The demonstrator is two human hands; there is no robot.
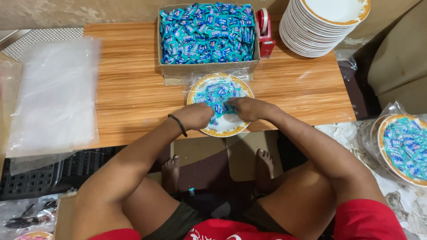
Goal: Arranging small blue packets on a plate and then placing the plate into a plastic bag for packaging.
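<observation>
Basically, left hand [195, 116] and right hand [247, 108] are both knuckles-up on the blue sachets [219, 95] piled on the gold-rimmed plate [222, 129] at the table's [133, 89] near edge; fingertips hidden, so grip can't be told. Sachet carton [207, 33] just behind, red tape dispenser [266, 33] beside it, plate stack [322, 24] cut off top right.

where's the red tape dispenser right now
In the head view the red tape dispenser stands at the far edge of the wooden table, between the cardboard box of blue sachets and the stack of white plates.
</observation>
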